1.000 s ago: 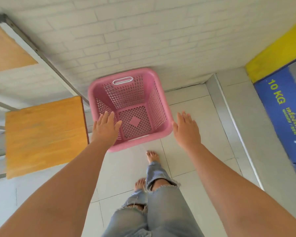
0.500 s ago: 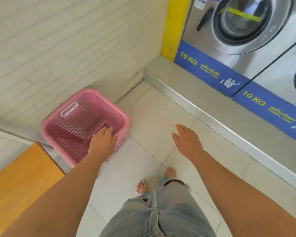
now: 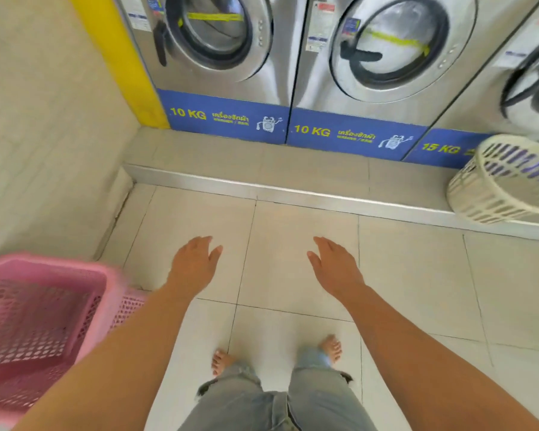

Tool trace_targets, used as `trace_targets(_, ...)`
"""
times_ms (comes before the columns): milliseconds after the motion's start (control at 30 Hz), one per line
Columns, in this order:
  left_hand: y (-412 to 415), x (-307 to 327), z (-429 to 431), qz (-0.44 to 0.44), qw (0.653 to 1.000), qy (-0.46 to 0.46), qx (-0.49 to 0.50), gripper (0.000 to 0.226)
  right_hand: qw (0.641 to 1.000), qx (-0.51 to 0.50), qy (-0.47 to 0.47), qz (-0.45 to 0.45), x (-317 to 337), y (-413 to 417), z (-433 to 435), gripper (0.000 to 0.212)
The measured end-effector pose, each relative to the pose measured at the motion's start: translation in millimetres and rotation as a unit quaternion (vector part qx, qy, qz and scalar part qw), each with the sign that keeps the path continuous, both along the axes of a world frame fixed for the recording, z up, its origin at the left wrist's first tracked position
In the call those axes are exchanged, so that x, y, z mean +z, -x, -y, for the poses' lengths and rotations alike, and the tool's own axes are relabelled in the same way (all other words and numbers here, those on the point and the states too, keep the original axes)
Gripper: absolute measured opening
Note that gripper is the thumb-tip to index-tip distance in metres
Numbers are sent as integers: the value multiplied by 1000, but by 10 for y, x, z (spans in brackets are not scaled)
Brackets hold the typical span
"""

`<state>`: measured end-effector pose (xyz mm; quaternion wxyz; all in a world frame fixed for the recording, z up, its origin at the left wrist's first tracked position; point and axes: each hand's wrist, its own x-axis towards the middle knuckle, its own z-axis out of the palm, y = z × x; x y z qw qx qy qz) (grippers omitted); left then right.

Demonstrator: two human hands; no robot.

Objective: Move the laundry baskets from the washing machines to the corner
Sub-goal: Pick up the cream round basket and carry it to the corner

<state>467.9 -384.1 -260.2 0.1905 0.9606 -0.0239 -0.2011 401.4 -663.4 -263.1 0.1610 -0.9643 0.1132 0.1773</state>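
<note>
A pink square laundry basket (image 3: 41,318) stands on the floor at the lower left, beside the brick wall, partly cut off by the frame edge. A round white slotted basket (image 3: 504,178) sits tilted on the raised step at the right, in front of the machine marked 15 KG. My left hand (image 3: 193,265) hovers over the floor tiles, apart from the pink basket, fingers spread and holding nothing. My right hand (image 3: 335,265) is held out level with it, also open.
Three steel front-loading washing machines (image 3: 218,48) line the far side on a raised step (image 3: 293,191) with a metal edge. A yellow pillar (image 3: 119,57) meets the pale brick wall (image 3: 44,119) at the left. My bare feet stand on white tiles.
My left hand has come off the pink basket's rim. The view has swung right from the wall toward the washing machines, bringing the white basket into sight.
</note>
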Motion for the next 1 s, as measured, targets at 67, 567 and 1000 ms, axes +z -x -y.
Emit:
trace_targets(67, -16, 12, 462, -7, 1000, 1, -29, 50, 1000, -29, -1, 6, 13, 140, 428, 51)
trace_targets(567, -24, -11, 3722, -39, 976, 21, -215, 52, 968, -251, -27, 17, 14, 1069, 3179, 45)
trace_targets(1000, -787, -277, 6176, -70, 953, 1, -295, 46, 919, -390, -49, 23, -226, 922, 5180, 45)
